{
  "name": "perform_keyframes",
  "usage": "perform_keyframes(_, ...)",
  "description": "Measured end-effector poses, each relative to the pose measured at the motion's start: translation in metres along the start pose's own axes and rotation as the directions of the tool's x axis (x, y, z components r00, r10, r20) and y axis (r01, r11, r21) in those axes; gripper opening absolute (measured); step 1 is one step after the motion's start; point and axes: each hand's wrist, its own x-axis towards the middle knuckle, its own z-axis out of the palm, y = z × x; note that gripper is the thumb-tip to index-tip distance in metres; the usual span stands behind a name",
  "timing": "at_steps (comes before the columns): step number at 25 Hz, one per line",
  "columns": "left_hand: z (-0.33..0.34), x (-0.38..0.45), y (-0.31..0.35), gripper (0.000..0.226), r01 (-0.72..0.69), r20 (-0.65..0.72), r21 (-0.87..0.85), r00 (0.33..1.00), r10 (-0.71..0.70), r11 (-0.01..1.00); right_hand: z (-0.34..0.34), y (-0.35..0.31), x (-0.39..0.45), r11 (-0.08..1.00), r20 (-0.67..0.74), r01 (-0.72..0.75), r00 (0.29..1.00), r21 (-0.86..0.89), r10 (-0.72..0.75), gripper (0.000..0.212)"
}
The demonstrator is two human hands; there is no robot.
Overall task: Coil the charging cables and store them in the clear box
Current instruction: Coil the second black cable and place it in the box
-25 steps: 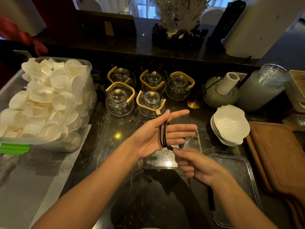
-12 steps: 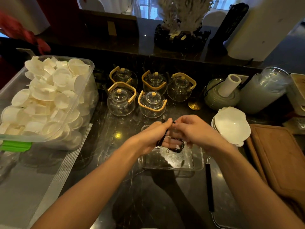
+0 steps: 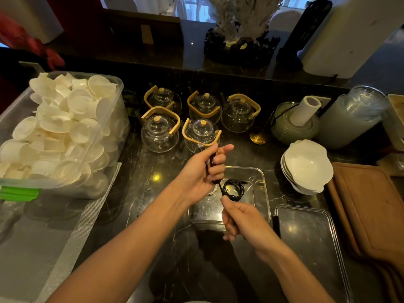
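The black cable (image 3: 211,166) is thin and glossy, bunched in several strands through the left hand (image 3: 202,171), whose fingers are curled tight around it; a plug end pokes out above the thumb. From the bottom of that fist one strand runs down to the right hand (image 3: 237,217), which pinches it between thumb and fingers. Both hands hover above the clear box (image 3: 260,193), which stands open on the dark marble surface (image 3: 166,248). A second black cable (image 3: 235,189) already lies coiled in a loose ring on the box floor, toward its far side.

The box is hemmed in: five glass teapots (image 3: 160,133) stand just behind it, a stack of white bowls (image 3: 307,167) is near its right edge, and its lid (image 3: 310,248) lies just beside its near right corner. A big tub of white cups (image 3: 63,132) fills the left. The surface nearest the person, under the forearms, lies bare.
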Motion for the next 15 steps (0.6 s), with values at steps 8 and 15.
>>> perform_keyframes(8, 0.002, -0.012, 0.000, 0.044, 0.151, 0.227, -0.066, 0.965, -0.133, 0.986, -0.051, -0.003, 0.012, 0.510, 0.088, -0.021, 0.990, 0.860, -0.108, 0.047)
perform_keyframes(15, 0.004, -0.013, -0.014, 0.043, 0.234, 0.338, -0.067, 0.920, -0.199, 0.970, -0.030, -0.025, 0.030, 0.567, 0.075, -0.082, 0.997, 0.820, 0.035, 0.018)
